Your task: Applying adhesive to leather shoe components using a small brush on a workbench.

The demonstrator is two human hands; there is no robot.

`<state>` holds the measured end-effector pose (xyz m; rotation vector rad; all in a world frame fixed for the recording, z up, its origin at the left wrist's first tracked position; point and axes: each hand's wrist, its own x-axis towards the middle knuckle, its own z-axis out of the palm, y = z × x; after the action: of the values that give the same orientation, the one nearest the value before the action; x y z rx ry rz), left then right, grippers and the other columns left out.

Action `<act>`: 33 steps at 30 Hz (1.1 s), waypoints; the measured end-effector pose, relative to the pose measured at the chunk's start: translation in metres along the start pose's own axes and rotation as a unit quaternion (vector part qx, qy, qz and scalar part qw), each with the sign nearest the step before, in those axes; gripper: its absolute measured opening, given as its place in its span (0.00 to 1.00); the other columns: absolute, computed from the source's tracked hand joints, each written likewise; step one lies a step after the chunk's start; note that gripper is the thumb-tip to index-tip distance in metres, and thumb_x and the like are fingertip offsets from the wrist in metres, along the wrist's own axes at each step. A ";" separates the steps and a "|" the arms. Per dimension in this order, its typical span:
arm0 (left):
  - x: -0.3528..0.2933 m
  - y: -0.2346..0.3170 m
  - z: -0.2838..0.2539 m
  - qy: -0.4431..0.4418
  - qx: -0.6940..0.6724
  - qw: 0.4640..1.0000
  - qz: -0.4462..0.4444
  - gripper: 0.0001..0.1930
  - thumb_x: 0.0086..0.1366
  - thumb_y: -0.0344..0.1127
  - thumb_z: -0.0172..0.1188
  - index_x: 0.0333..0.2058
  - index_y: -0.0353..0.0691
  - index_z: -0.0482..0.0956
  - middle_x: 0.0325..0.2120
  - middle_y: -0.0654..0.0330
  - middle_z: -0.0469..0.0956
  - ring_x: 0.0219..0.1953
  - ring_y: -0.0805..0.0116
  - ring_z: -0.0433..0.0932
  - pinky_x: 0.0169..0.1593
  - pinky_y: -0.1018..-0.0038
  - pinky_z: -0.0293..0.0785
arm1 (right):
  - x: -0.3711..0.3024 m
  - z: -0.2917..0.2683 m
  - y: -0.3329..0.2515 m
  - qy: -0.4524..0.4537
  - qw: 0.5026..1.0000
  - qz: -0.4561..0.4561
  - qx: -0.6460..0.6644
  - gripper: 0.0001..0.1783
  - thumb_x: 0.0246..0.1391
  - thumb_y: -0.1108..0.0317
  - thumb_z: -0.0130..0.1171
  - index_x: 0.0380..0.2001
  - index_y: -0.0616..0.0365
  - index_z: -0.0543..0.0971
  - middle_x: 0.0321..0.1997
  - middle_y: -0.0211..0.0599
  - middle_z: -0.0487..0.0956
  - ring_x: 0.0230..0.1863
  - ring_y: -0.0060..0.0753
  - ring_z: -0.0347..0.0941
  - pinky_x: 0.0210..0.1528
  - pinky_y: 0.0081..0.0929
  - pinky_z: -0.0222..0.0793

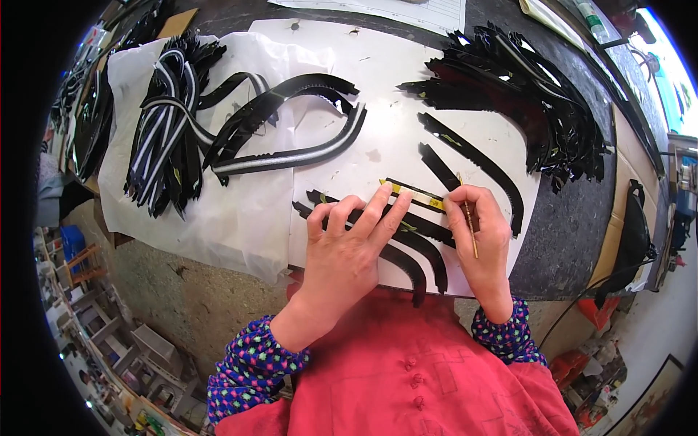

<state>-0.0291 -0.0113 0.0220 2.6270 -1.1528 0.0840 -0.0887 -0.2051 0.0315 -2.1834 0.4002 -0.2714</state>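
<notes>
My left hand (342, 251) lies palm down with its fingers stretched out. Its fingertips press on a short black strip with a yellow and pale band (435, 203) along it. In my right hand (486, 236), pinched by thumb and fingers, is a thin brass-coloured pen-like tool (469, 221), its upper tip past the right end of the banded strip. Curved black strips (411, 272) with notched edges lie under and beside my left hand, partly hidden by it. Farther right rests another curved black strip (483, 160), close to my right hand.
White board (378, 43) covers the dark table (567, 218). At the back right sits a heap of black strips (560, 109). To the left, on white sheeting (240, 218), lie a bundle of striped strips (163, 138) and a looped black-and-white strip (291, 158).
</notes>
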 end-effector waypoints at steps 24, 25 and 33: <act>-0.004 -0.001 0.004 0.002 -0.049 0.998 -0.029 0.35 0.51 0.24 0.59 0.61 0.57 0.76 0.63 0.71 0.68 0.55 0.68 0.66 0.60 0.64 0.56 | 0.019 0.034 -0.012 -0.067 0.991 -0.048 0.102 0.11 0.69 0.69 0.54 0.37 0.65 0.81 0.29 0.37 0.78 0.27 0.27 0.73 0.29 0.24 0.69; -0.004 -0.001 0.004 -0.001 -0.050 0.998 -0.029 0.36 0.51 0.24 0.59 0.61 0.57 0.75 0.64 0.72 0.67 0.55 0.68 0.66 0.60 0.64 0.56 | 0.019 0.034 -0.012 -0.066 0.992 -0.049 0.091 0.10 0.69 0.70 0.54 0.37 0.65 0.81 0.29 0.36 0.78 0.26 0.27 0.73 0.29 0.24 0.68; -0.004 -0.002 0.003 0.001 -0.040 0.999 -0.015 0.34 0.52 0.29 0.61 0.61 0.53 0.74 0.64 0.70 0.67 0.56 0.69 0.65 0.61 0.64 0.55 | 0.021 0.034 -0.010 -0.066 0.989 -0.060 0.117 0.10 0.69 0.70 0.54 0.35 0.65 0.80 0.29 0.36 0.77 0.23 0.25 0.69 0.26 0.23 0.65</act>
<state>-0.0301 -0.0081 0.0180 2.5727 -1.0939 0.0347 -0.0565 -0.1824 0.0210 -1.9832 0.1547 -0.2271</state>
